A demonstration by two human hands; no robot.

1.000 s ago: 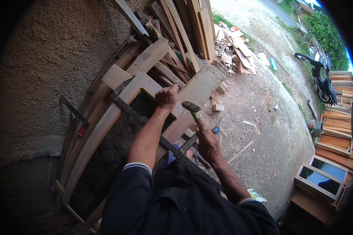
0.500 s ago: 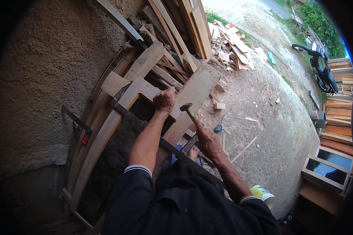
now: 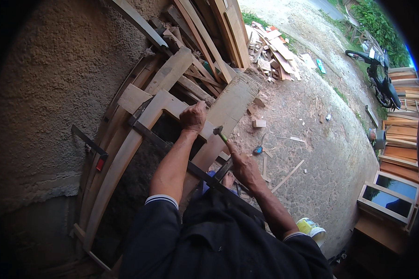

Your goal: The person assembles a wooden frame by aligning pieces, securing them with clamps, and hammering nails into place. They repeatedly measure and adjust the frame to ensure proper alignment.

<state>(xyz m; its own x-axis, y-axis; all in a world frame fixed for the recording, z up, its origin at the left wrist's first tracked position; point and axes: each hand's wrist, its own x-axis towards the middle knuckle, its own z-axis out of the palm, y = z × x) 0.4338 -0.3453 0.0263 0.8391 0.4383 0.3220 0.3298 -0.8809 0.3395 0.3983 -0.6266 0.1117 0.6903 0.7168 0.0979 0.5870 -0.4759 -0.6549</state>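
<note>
My right hand (image 3: 246,170) grips a hammer by its green handle; the small dark hammer head (image 3: 218,130) is right beside the frame's near right corner. My left hand (image 3: 193,116) is closed in a fist on the top rail of a light wooden frame (image 3: 156,108). Whatever its fingers hold, if anything, is hidden. A dark metal bar (image 3: 165,145) runs across the frame beneath my left forearm. Beyond my left hand, a thick rough plank (image 3: 234,96) supports the frame's end.
A rough wall (image 3: 56,93) rises on the left, with a red-ended metal clamp (image 3: 100,163) near it. Scrap wood (image 3: 277,51) is heaped ahead. On the ground at right are a tape measure (image 3: 258,149) and a bucket (image 3: 312,229); a motorcycle (image 3: 381,83) stands farther off.
The hammer head has tilted and dropped slightly, turning in toward the frame's corner. My left hand stays closed on the rail, and the view has shifted a little.
</note>
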